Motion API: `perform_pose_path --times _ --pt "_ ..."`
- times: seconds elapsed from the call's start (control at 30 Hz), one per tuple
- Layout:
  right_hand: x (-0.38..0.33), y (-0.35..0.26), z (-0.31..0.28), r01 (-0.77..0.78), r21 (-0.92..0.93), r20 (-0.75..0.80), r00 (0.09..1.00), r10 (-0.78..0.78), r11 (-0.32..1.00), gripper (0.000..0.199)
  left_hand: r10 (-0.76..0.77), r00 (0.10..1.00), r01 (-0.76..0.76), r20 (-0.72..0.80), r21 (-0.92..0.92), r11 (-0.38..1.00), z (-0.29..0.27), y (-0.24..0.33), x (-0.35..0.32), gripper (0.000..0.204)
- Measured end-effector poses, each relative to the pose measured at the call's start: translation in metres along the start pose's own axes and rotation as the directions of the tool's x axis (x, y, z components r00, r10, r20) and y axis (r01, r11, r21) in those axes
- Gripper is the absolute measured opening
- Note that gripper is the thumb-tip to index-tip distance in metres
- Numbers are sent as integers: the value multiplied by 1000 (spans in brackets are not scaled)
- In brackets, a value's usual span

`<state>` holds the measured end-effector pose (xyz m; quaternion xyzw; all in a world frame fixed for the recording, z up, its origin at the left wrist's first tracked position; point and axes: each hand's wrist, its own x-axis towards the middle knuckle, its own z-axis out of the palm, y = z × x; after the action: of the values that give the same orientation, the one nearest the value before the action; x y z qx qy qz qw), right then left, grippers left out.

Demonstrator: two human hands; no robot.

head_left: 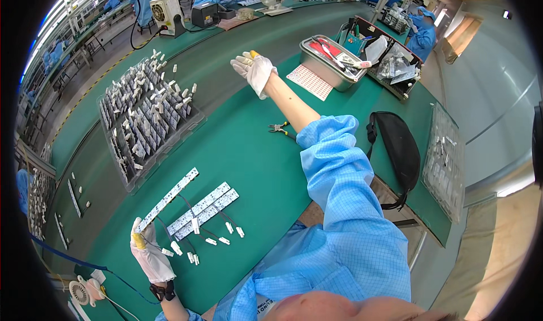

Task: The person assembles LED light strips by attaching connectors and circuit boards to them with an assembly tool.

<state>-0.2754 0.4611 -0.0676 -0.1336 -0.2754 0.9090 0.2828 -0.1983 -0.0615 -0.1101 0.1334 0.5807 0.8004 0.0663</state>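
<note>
Gripped at its near end by the closed fingers (pixel 141 234) of the left hand (pixel 150 256), a long white circuit strip (pixel 168 198) is held slanting up and away above the green bench (pixel 249 157). Thin wires with small white connectors (pixel 192 257) are seen hanging just beside those fingers. Two more white strips (pixel 205 208) are laid side by side on the bench a little beyond and to the right of the fingers, with loose connectors near them. Farther out, past the held strip's tip, a clear tray (pixel 148 114) packed with small white parts is set. The right hand (pixel 255 71), gloved in white, is stretched far forward with its fingers (pixel 242 64) spread open, nothing being held. Small pliers (pixel 279 128) lie on the bench below that forearm, and a metal tray (pixel 331 60) of tools stands just to the right of the open fingers.
</note>
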Motion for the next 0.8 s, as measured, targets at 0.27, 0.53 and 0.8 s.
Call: perform_pose_path --times 0.27,0.53,0.8 --pt "-17 18 17 -101 -66 104 989 107 993 38 2 1000 -2 21 4 1000 -6 -2 2 59" --pt "-35 41 17 -322 -198 74 937 341 926 35 11 1000 -10 15 -84 996 6 7 -3 55" --pt "-36 51 14 -361 -270 5 926 376 893 36 -161 982 128 97 283 950 7 12 6 45"
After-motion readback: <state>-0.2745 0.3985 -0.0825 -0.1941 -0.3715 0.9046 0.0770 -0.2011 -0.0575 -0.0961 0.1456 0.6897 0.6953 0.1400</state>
